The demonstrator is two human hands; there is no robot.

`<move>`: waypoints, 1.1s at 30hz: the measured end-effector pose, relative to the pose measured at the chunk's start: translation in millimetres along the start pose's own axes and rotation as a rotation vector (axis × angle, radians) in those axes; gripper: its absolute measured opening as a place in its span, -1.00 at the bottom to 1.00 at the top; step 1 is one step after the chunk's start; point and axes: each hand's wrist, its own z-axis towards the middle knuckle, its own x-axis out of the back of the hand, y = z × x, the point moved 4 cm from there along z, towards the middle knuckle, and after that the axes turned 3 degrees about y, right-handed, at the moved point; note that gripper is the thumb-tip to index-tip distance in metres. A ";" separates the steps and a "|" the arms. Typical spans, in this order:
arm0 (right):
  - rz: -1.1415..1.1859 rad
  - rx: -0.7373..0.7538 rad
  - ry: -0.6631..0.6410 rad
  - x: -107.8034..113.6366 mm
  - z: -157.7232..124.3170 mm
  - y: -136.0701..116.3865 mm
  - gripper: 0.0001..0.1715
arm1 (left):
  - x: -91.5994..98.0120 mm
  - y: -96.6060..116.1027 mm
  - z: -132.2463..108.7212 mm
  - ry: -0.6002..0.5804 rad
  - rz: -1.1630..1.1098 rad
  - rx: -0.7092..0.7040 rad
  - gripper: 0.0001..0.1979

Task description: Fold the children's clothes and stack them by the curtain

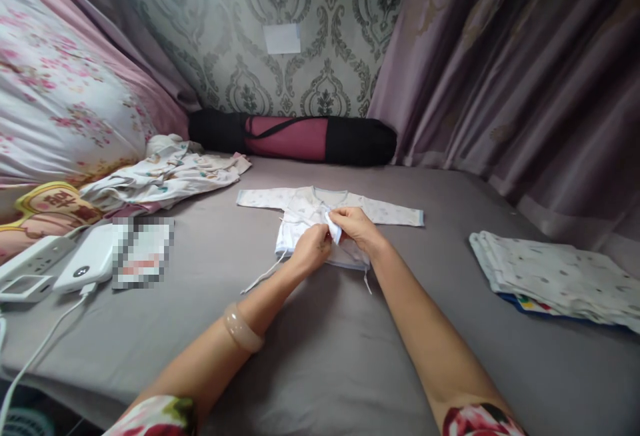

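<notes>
A small white baby shirt [300, 204] with pale blue trim lies spread on the grey sheet, its sleeves stretched out to both sides. Over its front, my left hand [316, 247] is closed on the shirt's edge, wearing a bangle at the wrist. Just to the right, my right hand [354, 224] pinches a lifted corner of the same front panel, folded up between the two hands. Thin white ties hang from the shirt's lower left and lower right. My fingertips are partly hidden by the cloth and the hands themselves.
A folded patterned cloth [555, 276] lies at the right. On the left are a power bank [93, 256] with a cable, a power strip [37, 259], a blurred packet [145, 253] and crumpled clothes [175, 173]. A long black and maroon bag [287, 137] lies along the wall.
</notes>
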 end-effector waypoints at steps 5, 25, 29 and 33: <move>-0.047 0.013 -0.022 -7.9 -1.2 0.1 -0.84 | -10.2 4.3 -13.7 0.009 0.081 -0.173 -0.75; -0.339 0.007 -0.043 35.5 -19.1 -13.5 -0.81 | 82.9 -70.8 -56.3 -0.013 0.076 -0.001 -0.69; -0.435 -0.028 0.068 61.0 -34.9 9.0 -0.84 | 74.4 -78.3 -55.4 -0.098 0.075 -0.001 -0.68; -0.596 -0.041 0.084 70.3 -58.5 35.4 -0.62 | 68.7 -77.1 -53.3 -0.067 0.098 0.003 -0.74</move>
